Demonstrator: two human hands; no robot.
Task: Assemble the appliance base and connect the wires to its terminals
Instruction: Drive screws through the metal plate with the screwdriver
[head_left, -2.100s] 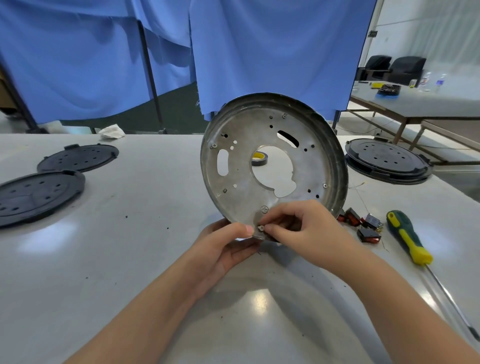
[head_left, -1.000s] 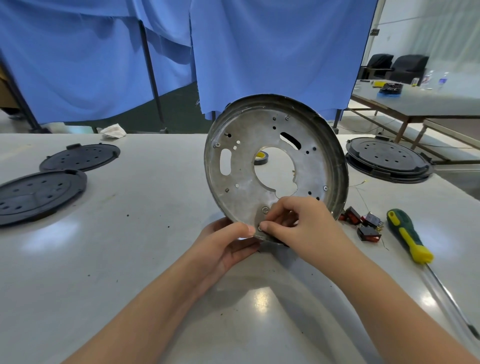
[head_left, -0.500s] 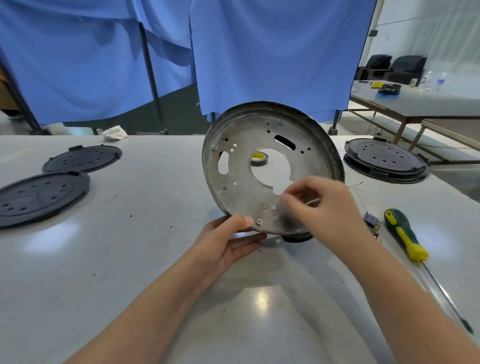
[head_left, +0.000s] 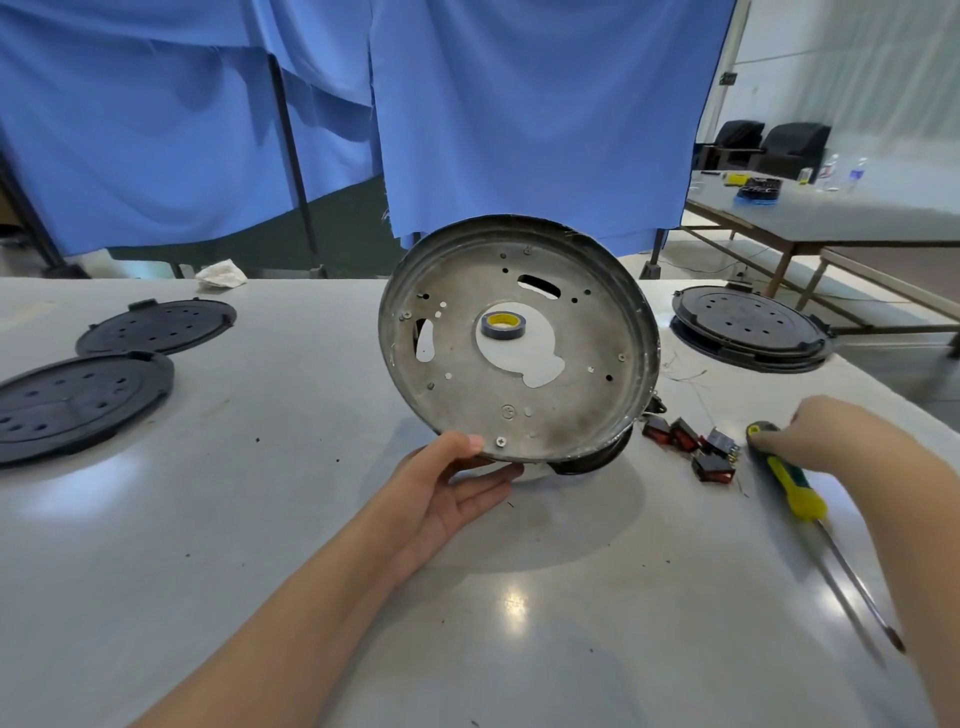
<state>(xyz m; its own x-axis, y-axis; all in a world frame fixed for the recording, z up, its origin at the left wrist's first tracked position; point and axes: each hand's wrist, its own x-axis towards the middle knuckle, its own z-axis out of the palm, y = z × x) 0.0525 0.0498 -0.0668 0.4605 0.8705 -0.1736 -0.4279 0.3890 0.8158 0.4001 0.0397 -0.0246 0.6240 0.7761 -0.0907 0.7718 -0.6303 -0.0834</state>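
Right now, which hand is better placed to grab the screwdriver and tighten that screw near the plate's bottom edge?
The right hand. It already lies on the green end of the screwdriver, while the left hand is busy holding the tilted metal plate up by its lower rim, beside the screw.

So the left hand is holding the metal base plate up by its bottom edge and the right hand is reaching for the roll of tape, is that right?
Not quite. In the head view the left hand does hold the metal base plate up by its bottom edge, but the right hand is at the green-and-yellow screwdriver, not the roll of tape, which lies on the table beyond the plate and is seen through the plate's central opening.
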